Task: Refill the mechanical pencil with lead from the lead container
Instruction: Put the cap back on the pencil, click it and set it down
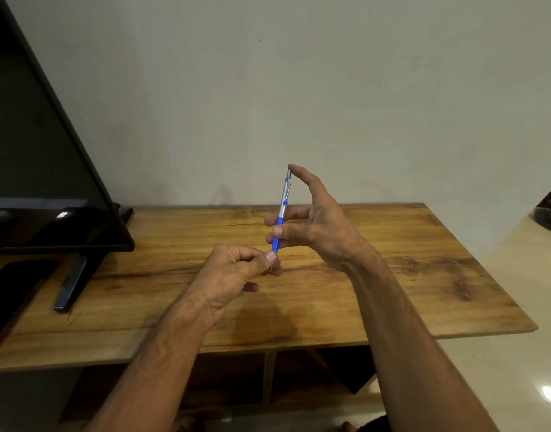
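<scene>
At the middle of the frame, the right hand [311, 219] grips the blue-and-silver pencil [282, 210] nearly upright above the wooden table [392, 275], forefinger on its top. The left hand [236, 272] pinches its lower tip, perhaps a lead.

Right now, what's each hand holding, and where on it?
Right hand: blue-and-silver mechanical pencil, gripped at the blue lower barrel, index finger on its top end. Left hand pinches at the tip; lead there can't be confirmed.
</scene>
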